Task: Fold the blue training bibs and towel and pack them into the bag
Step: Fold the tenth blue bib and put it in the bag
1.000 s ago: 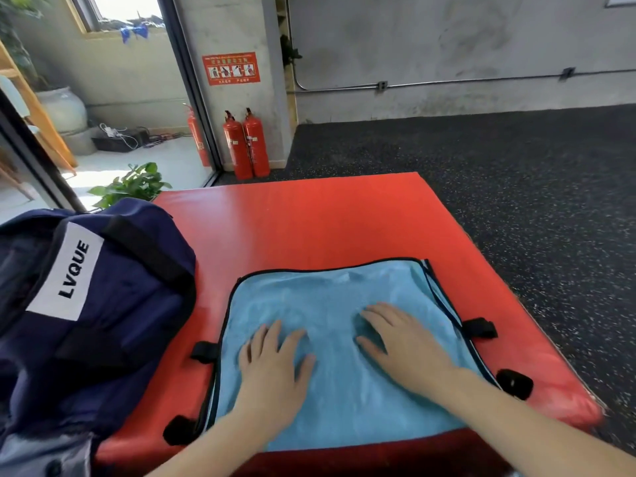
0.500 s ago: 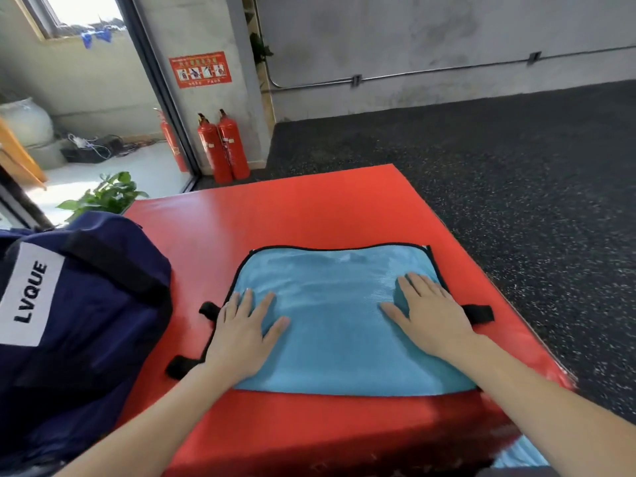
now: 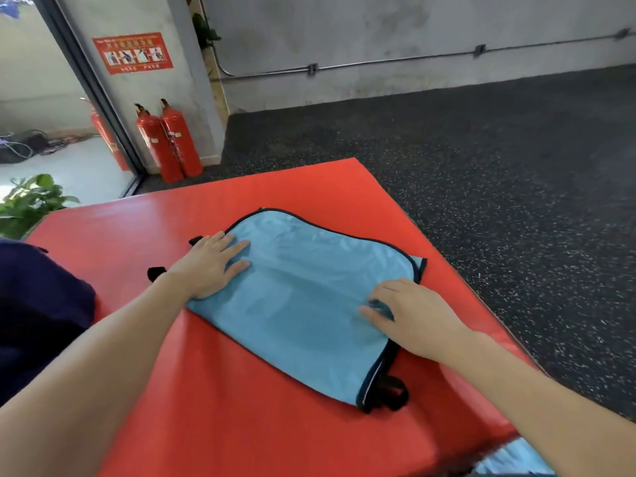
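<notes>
On the red mat [image 3: 241, 390], the flat left hand [image 3: 210, 266] pins the blue training bib [image 3: 299, 304] near its left edge, apparently anchoring it while the right hand [image 3: 409, 315] pinches fabric near the right edge to fold.

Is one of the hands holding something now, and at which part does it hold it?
The right hand pinches the blue bib near its right edge. The left hand holds nothing; it presses flat on the bib's left side.
</notes>
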The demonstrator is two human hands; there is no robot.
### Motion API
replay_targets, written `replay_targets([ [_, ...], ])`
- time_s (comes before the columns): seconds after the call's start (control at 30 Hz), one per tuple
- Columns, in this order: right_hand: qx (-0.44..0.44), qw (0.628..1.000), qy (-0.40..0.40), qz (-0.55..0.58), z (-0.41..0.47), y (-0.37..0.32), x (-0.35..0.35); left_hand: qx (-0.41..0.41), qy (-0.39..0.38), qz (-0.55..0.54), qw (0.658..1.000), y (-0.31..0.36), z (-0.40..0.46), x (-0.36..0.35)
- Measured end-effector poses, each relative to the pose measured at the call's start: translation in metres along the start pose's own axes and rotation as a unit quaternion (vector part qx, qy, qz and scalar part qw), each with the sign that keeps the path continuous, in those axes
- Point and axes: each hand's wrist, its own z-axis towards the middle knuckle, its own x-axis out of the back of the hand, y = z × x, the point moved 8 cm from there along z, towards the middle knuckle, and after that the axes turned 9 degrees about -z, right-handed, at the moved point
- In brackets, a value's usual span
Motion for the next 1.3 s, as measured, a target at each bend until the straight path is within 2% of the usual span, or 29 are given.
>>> replay_targets([
  [0.07, 0.009, 1.0, -0.002, 0.016, 0.005, 0.004, -0.002, 0.006, 0.047, -0.01, 0.999, 0.025, -0.002, 0.01],
  [0.13, 0.015, 1.0, 0.012, 0.021, 0.012, 0.015, -0.003, -0.002, 0.093, -0.104, 0.99, 0.075, -0.018, 0.021],
  [0.2, 0.001, 0.999, 0.027, 0.019, 0.02, 0.032, -0.002, -0.036, 0.102, -0.202, 0.973, 0.14, -0.043, 0.02],
  [0.27, -0.016, 0.999, 0.019, 0.035, 0.023, 0.049, -0.004, -0.066, 0.047, -0.237, 0.968, 0.213, -0.072, 0.01],
  [0.33, -0.022, 0.998, 0.005, 0.059, 0.022, 0.059, -0.007, -0.041, -0.021, -0.254, 0.966, 0.266, -0.098, -0.004],
  [0.43, -0.025, 0.997, 0.0, 0.067, 0.015, 0.062, -0.007, 0.005, -0.075, -0.217, 0.973, 0.297, -0.121, -0.023],
  [0.67, -0.031, 0.999, -0.031, 0.017, -0.02, 0.052, -0.007, -0.047, -0.109, -0.133, 0.984, 0.271, -0.159, -0.028],
  [0.83, 0.009, 1.0, -0.022, 0.018, -0.046, 0.021, 0.003, -0.089, -0.108, -0.07, 0.988, 0.222, -0.205, -0.024],
  [1.03, 0.093, 0.993, -0.016, 0.07, -0.079, -0.028, 0.009, -0.048, -0.091, -0.001, 0.995, 0.158, -0.262, -0.015],
  [1.17, 0.118, 0.988, -0.013, 0.101, -0.097, -0.044, 0.005, 0.024, -0.05, -0.054, 0.997, 0.128, -0.297, -0.016],
  [1.3, 0.135, 0.984, -0.004, 0.112, -0.113, -0.053, 0.009, 0.096, 0.069, -0.2, 0.973, 0.118, -0.324, -0.011],
])
